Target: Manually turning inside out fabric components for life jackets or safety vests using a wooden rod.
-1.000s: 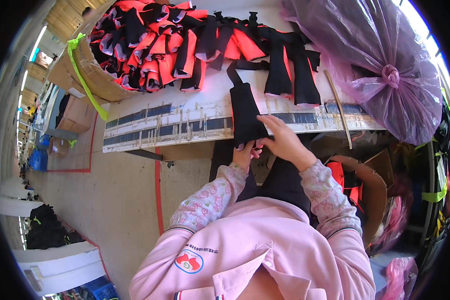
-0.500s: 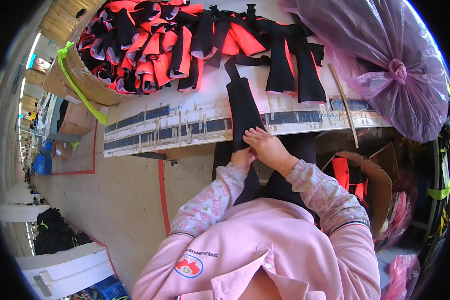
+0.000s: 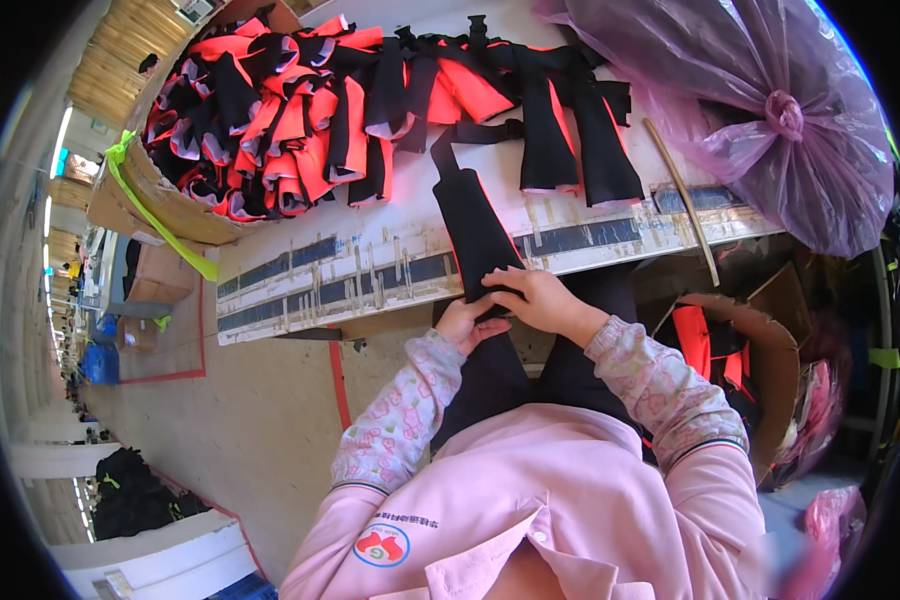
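Note:
A long black fabric piece (image 3: 473,225) with a coral edge lies over the table's front edge, its narrow black strap stretching away across the tabletop. My left hand (image 3: 466,322) is closed on the near left corner, thumb toward the middle. From the right, my right hand (image 3: 538,300) grips the same near end, its fingers bent over the top of the fabric. The two hands almost meet there, and they hide part of the lower edge. Farther right on the table lie similar black pieces (image 3: 548,135) with coral sides and straps.
A cardboard box (image 3: 175,222) at the far left holds a heap of black and coral pieces (image 3: 280,120). A thin wooden stick (image 3: 682,200) lies across the white table's edge (image 3: 370,285). A knotted purple plastic bag (image 3: 785,115) is at right, above an open carton (image 3: 785,380).
My left hand has turned and spread across the piece's near corner, thumb now showing. My right hand's fingers have bent more. The whole view has shifted slightly.

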### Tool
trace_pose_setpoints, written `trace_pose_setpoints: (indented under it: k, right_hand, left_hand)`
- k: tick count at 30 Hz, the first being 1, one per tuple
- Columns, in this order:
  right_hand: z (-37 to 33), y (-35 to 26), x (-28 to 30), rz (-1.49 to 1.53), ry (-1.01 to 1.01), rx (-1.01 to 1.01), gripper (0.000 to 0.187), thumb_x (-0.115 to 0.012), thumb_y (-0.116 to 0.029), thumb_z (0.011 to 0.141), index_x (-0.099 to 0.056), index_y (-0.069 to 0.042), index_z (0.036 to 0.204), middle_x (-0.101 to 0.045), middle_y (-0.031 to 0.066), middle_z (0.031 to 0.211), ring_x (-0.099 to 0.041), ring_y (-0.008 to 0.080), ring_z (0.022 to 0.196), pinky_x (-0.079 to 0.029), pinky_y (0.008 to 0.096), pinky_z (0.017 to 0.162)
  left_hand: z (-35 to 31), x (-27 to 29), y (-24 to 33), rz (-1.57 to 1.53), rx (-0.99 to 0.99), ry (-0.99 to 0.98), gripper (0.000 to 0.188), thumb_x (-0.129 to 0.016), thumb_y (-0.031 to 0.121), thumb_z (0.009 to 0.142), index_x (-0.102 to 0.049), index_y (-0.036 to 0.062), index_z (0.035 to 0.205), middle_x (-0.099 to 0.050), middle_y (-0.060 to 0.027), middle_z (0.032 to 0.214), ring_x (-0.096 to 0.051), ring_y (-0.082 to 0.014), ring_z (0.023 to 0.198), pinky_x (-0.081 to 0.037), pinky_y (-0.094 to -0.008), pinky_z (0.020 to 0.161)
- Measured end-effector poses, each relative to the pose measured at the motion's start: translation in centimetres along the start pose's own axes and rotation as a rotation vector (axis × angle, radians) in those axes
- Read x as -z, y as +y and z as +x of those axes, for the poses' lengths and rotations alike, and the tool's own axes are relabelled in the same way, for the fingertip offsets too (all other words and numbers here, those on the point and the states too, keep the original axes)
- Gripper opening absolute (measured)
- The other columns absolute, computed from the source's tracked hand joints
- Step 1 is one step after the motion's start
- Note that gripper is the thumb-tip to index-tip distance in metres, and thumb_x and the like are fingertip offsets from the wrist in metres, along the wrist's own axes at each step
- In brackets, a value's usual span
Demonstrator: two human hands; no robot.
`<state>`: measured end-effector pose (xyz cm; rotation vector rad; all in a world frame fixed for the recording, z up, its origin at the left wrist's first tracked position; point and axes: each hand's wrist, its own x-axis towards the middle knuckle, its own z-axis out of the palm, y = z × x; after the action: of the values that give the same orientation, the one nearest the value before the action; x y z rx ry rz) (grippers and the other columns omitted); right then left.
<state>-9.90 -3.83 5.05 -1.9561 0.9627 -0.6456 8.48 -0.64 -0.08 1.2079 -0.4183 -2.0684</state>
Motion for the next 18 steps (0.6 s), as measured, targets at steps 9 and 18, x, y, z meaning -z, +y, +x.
trace_pose_setpoints:
  k: [9, 18]
  right_hand:
    - [7.0, 3.3, -2.4, -0.622, 0.161, 0.174, 0.072, -0.046, -0.047, 0.086, -0.028, 0.001, 0.136, -0.029, 0.0184, 0.142, -0.026, 0.0311, 0.132, -0.022, 0.0457, 0.106]
    - [14.4, 5.5, -2.1, -0.534, 0.21, 0.035, 0.075, -0.045, -0.051, 0.086, -0.025, 0.0, 0.137, -0.024, 0.0157, 0.145, -0.02, 0.0286, 0.135, -0.018, 0.0487, 0.107]
  left_hand:
    - [1.8, 0.2, -1.9, 0.113, -0.08, 0.079, 0.021, -0.055, 0.008, 0.087, -0.054, -0.0043, 0.103, -0.063, -0.0158, 0.092, -0.062, -0.0222, 0.069, -0.055, -0.0373, 0.071]
    - [2.7, 0.7, -2.7, 0.113, -0.159, 0.108, 0.013, -0.055, 0.006, 0.087, -0.053, -0.006, 0.091, -0.058, -0.0128, 0.067, -0.063, -0.0228, 0.065, -0.056, -0.0369, 0.065]
